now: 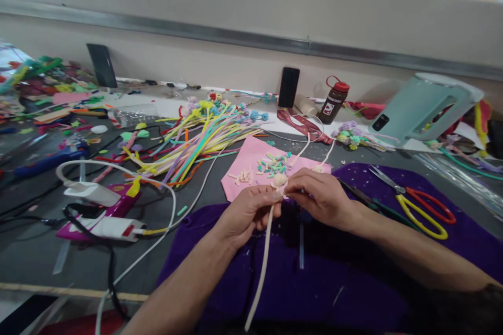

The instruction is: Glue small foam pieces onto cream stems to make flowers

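Note:
Both hands meet over a purple cloth (310,277) in the lower middle. My left hand (253,209) pinches a cream fuzzy stem (264,267) just under its rounded cream flower head (279,180); the stem hangs down toward the bottom edge. My right hand (312,193) has its fingertips pressed together at the base of the same flower head; whatever small part lies between them is hidden. Behind the hands, a pink sheet (243,159) carries small cut pieces (275,163) in green, yellow and cream. Two more cream stems lie across it.
Scissors (404,191) with red and yellow handles lie at right. Bundled colored stems (196,146) spread left of center, near a magenta power strip (118,204) with cables. Behind stand a phone (288,87), a brown bottle (333,102) and a mint kettle (422,110).

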Action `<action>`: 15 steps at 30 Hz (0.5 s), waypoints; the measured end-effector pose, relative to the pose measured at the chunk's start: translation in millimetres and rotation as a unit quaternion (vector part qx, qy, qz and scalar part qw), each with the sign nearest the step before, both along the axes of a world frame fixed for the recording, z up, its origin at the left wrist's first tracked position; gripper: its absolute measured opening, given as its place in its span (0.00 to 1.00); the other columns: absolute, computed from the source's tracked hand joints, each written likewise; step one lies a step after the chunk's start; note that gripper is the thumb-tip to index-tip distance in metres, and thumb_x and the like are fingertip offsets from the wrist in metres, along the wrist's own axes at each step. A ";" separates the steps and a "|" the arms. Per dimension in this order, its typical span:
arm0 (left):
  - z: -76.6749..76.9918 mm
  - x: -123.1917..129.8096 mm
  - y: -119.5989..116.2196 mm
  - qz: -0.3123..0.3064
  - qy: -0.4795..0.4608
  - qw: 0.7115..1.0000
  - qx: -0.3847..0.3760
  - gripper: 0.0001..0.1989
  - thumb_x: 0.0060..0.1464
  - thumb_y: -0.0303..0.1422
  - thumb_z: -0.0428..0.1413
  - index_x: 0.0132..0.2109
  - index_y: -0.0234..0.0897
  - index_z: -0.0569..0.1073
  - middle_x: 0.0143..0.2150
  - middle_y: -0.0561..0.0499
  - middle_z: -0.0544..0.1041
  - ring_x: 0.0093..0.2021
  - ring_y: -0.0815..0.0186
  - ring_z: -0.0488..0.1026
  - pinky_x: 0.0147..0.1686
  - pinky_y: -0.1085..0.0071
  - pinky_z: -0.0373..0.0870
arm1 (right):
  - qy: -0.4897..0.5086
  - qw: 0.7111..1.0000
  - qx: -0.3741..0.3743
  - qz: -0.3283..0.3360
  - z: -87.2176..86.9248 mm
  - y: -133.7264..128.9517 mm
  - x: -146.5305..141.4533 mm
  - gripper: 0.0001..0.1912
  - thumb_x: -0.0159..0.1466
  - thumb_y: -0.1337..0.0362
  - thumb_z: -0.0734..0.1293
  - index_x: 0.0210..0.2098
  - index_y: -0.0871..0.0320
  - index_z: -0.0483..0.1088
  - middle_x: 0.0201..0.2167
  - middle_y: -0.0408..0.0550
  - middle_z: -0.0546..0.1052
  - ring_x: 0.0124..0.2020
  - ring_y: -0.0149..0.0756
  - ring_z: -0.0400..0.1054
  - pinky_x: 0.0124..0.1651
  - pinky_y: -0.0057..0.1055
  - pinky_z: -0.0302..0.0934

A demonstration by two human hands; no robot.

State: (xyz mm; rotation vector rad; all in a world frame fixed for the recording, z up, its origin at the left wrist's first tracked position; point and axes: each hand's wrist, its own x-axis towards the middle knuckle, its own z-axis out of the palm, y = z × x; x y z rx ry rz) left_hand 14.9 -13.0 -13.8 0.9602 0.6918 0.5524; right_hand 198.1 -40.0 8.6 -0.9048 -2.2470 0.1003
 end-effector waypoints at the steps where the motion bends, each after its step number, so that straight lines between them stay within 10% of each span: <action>1: -0.3 -0.1 0.3 -0.003 0.003 1.000 -0.002 0.14 0.48 0.36 0.56 0.22 0.30 0.68 0.13 0.56 0.63 0.10 0.80 0.55 0.10 0.82 0.45 | -0.010 1.000 -0.004 0.000 0.1 0.3 1.4 0.04 0.61 0.70 0.60 0.37 0.59 0.65 0.32 0.48 0.73 0.34 0.32 0.67 0.37 0.29 0.62; 15: -1.1 3.7 4.3 -0.022 0.091 0.995 -0.029 0.10 0.46 0.34 0.55 0.28 0.29 0.73 0.12 0.55 0.66 0.08 0.79 0.53 0.08 0.81 0.43 | 0.006 0.991 -0.132 0.012 16.4 11.3 28.9 0.04 0.60 0.73 0.60 0.33 0.60 0.64 0.30 0.46 0.69 0.31 0.28 0.62 0.34 0.26 0.57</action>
